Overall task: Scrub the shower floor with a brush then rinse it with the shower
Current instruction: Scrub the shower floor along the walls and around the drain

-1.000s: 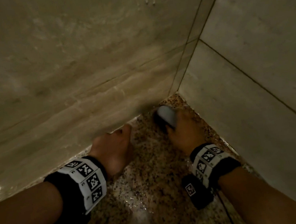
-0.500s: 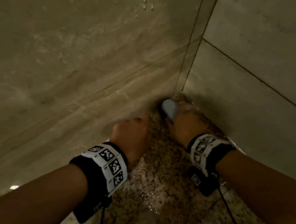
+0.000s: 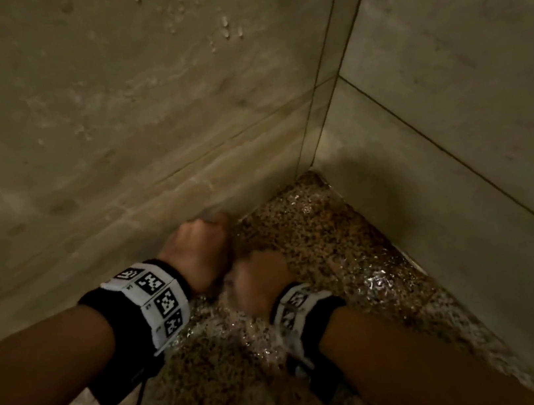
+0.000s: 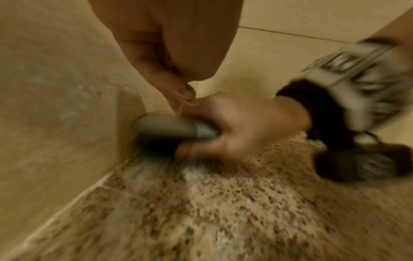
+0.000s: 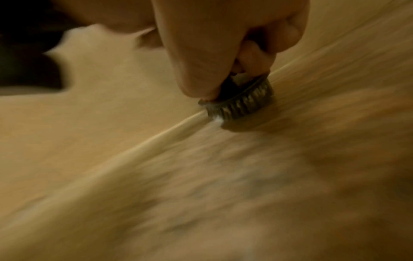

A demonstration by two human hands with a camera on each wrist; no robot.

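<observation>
We've got the head cam looking steeply down from above into the shower corner, both wrists in frame over the speckled floor. The left wrist cam sits low, close in, facing the right hand and brush. The right wrist cam hugs that brush at the wall's base. All three share that floor-wall edge.

Your head view dim, warm; wet floor glints. Both wrist views motion-blurred, right worst; edges bowed.
</observation>
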